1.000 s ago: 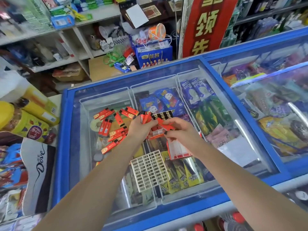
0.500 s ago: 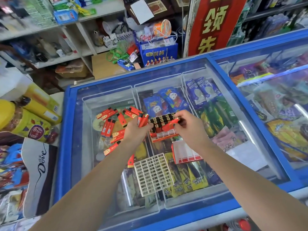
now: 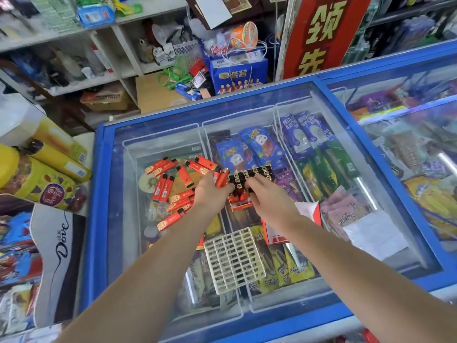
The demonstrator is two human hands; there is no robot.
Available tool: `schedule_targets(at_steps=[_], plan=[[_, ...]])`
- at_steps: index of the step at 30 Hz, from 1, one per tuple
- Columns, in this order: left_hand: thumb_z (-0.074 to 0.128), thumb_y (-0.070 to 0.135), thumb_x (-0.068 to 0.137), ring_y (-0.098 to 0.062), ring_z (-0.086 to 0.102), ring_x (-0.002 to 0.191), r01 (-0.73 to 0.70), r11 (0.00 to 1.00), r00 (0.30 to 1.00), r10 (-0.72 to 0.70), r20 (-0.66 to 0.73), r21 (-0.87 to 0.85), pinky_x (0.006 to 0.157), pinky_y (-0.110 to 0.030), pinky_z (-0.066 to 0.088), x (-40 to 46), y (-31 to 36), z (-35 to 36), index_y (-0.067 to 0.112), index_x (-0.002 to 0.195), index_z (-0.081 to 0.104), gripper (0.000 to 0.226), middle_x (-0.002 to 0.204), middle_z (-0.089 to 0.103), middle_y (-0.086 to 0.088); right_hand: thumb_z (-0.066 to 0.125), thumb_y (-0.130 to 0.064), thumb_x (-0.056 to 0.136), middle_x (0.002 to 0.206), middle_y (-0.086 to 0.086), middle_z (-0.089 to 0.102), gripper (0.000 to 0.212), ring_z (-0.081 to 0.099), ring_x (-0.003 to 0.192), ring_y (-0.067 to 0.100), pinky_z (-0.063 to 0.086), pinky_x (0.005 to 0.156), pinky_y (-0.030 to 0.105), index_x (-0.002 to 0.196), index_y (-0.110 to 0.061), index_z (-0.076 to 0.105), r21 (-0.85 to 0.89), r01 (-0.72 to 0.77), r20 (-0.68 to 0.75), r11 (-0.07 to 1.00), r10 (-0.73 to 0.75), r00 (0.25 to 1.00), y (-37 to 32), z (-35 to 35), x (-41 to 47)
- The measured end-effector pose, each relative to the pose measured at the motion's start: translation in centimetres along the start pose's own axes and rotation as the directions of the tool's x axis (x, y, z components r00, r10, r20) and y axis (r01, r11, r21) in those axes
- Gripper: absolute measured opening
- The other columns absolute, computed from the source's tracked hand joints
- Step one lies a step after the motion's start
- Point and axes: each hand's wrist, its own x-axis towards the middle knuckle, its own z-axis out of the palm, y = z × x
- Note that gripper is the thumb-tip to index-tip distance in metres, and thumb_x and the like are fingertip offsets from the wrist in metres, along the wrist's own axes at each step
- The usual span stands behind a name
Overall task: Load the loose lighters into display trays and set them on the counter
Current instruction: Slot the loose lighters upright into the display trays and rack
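Note:
Several loose red lighters (image 3: 170, 186) lie scattered on the freezer's glass lid (image 3: 128, 219). A red display tray (image 3: 243, 194) part-filled with lighters, their black and gold tops up, stands on the lid at the middle. My left hand (image 3: 210, 191) is closed around a few red lighters (image 3: 221, 178) at the tray's left edge. My right hand (image 3: 268, 196) rests over the tray's near right side, fingertips on the lighter tops; its grip is hidden. An empty white grid tray (image 3: 233, 261) lies nearer to me.
A red and white carton (image 3: 279, 233) lies under my right forearm. The freezer's blue frame (image 3: 94, 219) borders the lid. Yellow boxes (image 3: 57, 164) and a Dove box (image 3: 57, 248) sit at the left. Shelves (image 3: 99, 78) stand beyond, and a second freezer (image 3: 408, 120) is at the right.
My right hand put its lighter into the tray and now rests on the lighter tops. My left hand stays beside the tray with its lighters. The view shifted down slightly.

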Motion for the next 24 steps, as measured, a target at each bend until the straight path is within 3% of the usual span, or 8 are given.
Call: schedule_targets(at_steps=[5, 8, 10, 15, 17, 19, 22, 24], plan=[[0.071, 0.031, 0.092, -0.013, 0.056, 0.06, 0.005, 1.0, 1.0, -0.005, 0.019, -0.019, 0.046, -0.024, 0.041, -0.2, 0.4, 0.0, 0.021, 0.149, 0.038, 0.068, 0.093, 0.066, -0.008, 0.045, -0.009, 0.103, 0.119, 0.005, 0.052, 0.023, 0.062, 0.078, 0.03, 0.054, 0.067, 0.048, 0.123, -0.008, 0.057, -0.027, -0.005, -0.014, 1.0, 0.004, 1.0, 0.2, 0.6, -0.4], [0.07, 0.029, 0.091, -0.016, 0.054, 0.057, -0.014, 0.998, 1.0, 0.015, 0.024, -0.061, 0.047, -0.027, 0.043, -0.5, 0.5, 0.0, 0.027, 0.111, 0.049, 0.029, 0.078, 0.059, -0.005, 0.048, -0.01, 0.103, 0.113, 0.006, 0.051, 0.02, 0.06, 0.071, 0.028, 0.054, 0.063, 0.046, 0.117, -0.006, 0.062, -0.057, 0.024, -0.055, 0.998, -0.028, 0.998, 0.1, 0.7, -0.5], [0.068, 0.029, 0.091, -0.019, 0.054, 0.058, -0.015, 0.996, 1.0, 0.018, 0.024, -0.089, 0.049, -0.029, 0.044, -0.6, 0.8, 0.0, 0.028, 0.094, 0.051, 0.017, 0.075, 0.058, -0.007, 0.05, -0.011, 0.102, 0.107, 0.005, 0.051, 0.019, 0.057, 0.066, 0.026, 0.053, 0.059, 0.044, 0.113, -0.005, 0.064, -0.085, 0.051, -0.071, 0.995, -0.057, 0.996, -0.2, 1.0, -0.5], [0.063, 0.035, 0.093, -0.015, 0.056, 0.056, 0.01, 0.987, 1.0, -0.009, 0.01, -0.161, 0.048, -0.025, 0.046, -1.1, 1.4, -0.2, 0.028, 0.091, 0.054, 0.012, 0.075, 0.06, -0.006, 0.069, 0.006, 0.082, 0.095, 0.007, 0.06, 0.033, 0.056, 0.063, 0.021, 0.043, 0.045, 0.03, 0.114, -0.002, 0.069, -0.163, 0.131, -0.103, 0.978, -0.148, 0.984, -0.5, 1.6, -0.8], [0.062, 0.039, 0.093, -0.013, 0.057, 0.056, 0.025, 0.983, 1.0, -0.023, 0.016, -0.184, 0.051, -0.026, 0.047, -1.3, 1.7, -0.2, 0.026, 0.094, 0.056, 0.014, 0.079, 0.064, -0.004, 0.068, 0.007, 0.08, 0.097, 0.007, 0.06, 0.04, 0.057, 0.065, 0.022, 0.04, 0.044, 0.029, 0.119, -0.003, 0.068, -0.177, 0.133, -0.124, 0.975, -0.156, 0.98, -0.5, 1.8, -0.9], [0.06, 0.045, 0.093, -0.011, 0.063, 0.078, 0.041, 0.972, 0.999, -0.033, 0.037, -0.229, 0.067, -0.029, 0.05, -1.6, 1.9, -0.1, 0.028, 0.105, 0.059, 0.021, 0.1, 0.065, 0.004, 0.059, 0.004, 0.088, 0.111, 0.006, 0.058, 0.047, 0.059, 0.072, 0.022, 0.049, 0.05, 0.034, 0.133, -0.008, 0.059, -0.145, 0.071, -0.145, 0.987, -0.092, 0.985, -0.4, 1.7, -0.8], [0.058, 0.056, 0.09, -0.025, 0.057, 0.129, 0.095, 0.967, 0.993, -0.076, 0.089, -0.235, 0.109, -0.048, 0.045, -2.1, 2.5, 0.1, 0.02, 0.148, 0.044, 0.069, 0.139, 0.058, 0.003, 0.053, 0.005, 0.091, 0.115, 0.004, 0.059, 0.041, 0.062, 0.079, 0.021, 0.054, 0.062, 0.036, 0.128, -0.012, 0.058, 0.122, -0.017, -0.329, 0.992, 0.057, 0.943, -0.5, 0.7, -0.6], [0.06, 0.056, 0.088, -0.035, 0.057, 0.13, 0.136, 0.954, 0.987, -0.107, 0.119, -0.267, 0.109, -0.057, 0.046, -2.3, 2.8, 0.4, 0.017, 0.148, 0.045, 0.073, 0.142, 0.061, -0.009, 0.052, 0.006, 0.091, 0.106, 0.002, 0.064, 0.035, 0.062, 0.084, 0.017, 0.051, 0.071, 0.029, 0.117, -0.015, 0.063, 0.39, -0.069, -0.362, 0.918, 0.222, 0.905, -0.8, -0.4, -0.2]])
